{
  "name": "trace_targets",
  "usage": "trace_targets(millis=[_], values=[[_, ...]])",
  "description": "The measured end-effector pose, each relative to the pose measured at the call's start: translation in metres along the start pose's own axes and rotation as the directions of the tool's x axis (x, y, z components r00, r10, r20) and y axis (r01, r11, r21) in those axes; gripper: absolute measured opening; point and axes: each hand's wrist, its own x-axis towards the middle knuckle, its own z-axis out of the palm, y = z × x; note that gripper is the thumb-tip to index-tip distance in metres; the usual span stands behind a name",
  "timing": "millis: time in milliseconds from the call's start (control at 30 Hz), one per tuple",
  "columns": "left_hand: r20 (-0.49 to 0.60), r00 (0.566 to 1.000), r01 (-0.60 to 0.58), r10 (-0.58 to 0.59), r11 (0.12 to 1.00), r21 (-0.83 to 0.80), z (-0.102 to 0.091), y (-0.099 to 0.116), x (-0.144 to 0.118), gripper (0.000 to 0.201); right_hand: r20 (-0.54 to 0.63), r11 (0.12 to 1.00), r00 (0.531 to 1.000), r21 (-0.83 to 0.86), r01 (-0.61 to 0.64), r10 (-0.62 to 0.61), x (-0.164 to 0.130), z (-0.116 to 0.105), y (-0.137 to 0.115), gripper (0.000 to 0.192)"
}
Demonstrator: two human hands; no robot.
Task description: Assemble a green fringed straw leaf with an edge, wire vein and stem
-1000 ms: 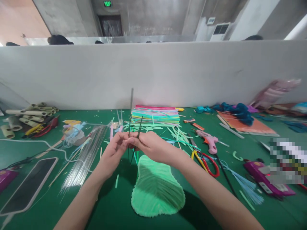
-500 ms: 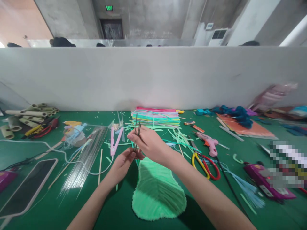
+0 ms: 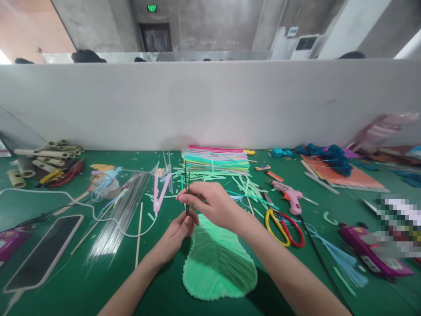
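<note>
My left hand point(image 3: 177, 229) pinches the lower ends of a few thin dark wire-like sticks point(image 3: 186, 179), which stand nearly upright. Just above it, the fingertips of my right hand point(image 3: 212, 202) close on the same sticks from the right. How many there are, and their lower ends, I cannot make out behind the fingers. Under my hands lies a fuzzy light-green leaf-shaped piece point(image 3: 219, 270), its upper end partly hidden by them. A stack of coloured pipe cleaners point(image 3: 217, 160) rests beyond, with cut green bits point(image 3: 245, 188) scattered around it.
On the left lie a pink hair straightener point(image 3: 161, 193), clear thin rods point(image 3: 120, 219), a phone point(image 3: 44, 254) and bamboo tubes point(image 3: 46, 156). On the right are scissors point(image 3: 276, 228), a pink glue gun point(image 3: 291, 196) with its cord, and a purple device point(image 3: 371, 250). A white partition point(image 3: 210, 105) closes off the back.
The sticks, fanned apart before, now stand closer together and straighter. My right hand has shifted slightly down and right along them; the whole view has moved a little.
</note>
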Motion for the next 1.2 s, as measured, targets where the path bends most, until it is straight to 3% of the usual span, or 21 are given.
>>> trace_targets(millis=[133, 267, 333, 400, 500, 600, 733, 867, 1200], values=[[-0.005, 1.000, 0.014, -0.013, 0.989, 0.146, -0.018, 0.011, -0.003, 0.028, 0.005, 0.999, 0.999, -0.021, -0.049, 0.049, -0.012, -0.001, 0.000, 0.031], [-0.162, 0.985, 0.109, -0.057, 0.937, 0.332, -0.078, 0.016, -0.017, 0.029, -0.062, 0.993, 0.991, 0.018, -0.117, 0.118, -0.023, -0.005, 0.003, 0.035], [-0.363, 0.929, 0.304, -0.068, 0.699, 0.647, -0.118, 0.011, -0.027, 0.028, -0.090, 0.989, 0.985, 0.030, -0.143, 0.145, -0.026, -0.005, 0.004, 0.038], [-0.475, 0.879, 0.461, -0.050, 0.347, 0.817, -0.154, 0.002, -0.037, 0.030, -0.114, 0.988, 0.982, 0.008, -0.152, 0.152, -0.027, -0.003, 0.005, 0.038], [-0.510, 0.858, 0.508, -0.055, 0.233, 0.829, -0.186, -0.012, -0.044, 0.033, -0.135, 0.990, 0.982, -0.037, -0.134, 0.128, -0.027, 0.001, 0.003, 0.033], [-0.470, 0.882, 0.467, -0.042, 0.220, 0.856, -0.189, -0.028, -0.040, 0.040, -0.138, 0.994, 0.986, -0.052, -0.099, 0.091, -0.027, 0.005, 0.002, 0.027], [-0.385, 0.923, 0.377, -0.006, 0.219, 0.900, -0.170, -0.050, -0.030, 0.052, -0.144, 0.991, 0.983, -0.060, -0.121, 0.111, -0.028, 0.005, 0.003, 0.026], [-0.299, 0.953, 0.301, -0.044, 0.233, 0.925, -0.155, -0.066, -0.028, 0.055, -0.130, 0.985, 0.980, -0.073, -0.159, 0.149, -0.030, 0.004, 0.004, 0.028], [-0.276, 0.949, 0.305, -0.152, 0.230, 0.924, -0.140, -0.058, -0.039, 0.055, -0.153, 0.984, 0.977, -0.078, -0.160, 0.147, -0.030, 0.005, 0.004, 0.034]])
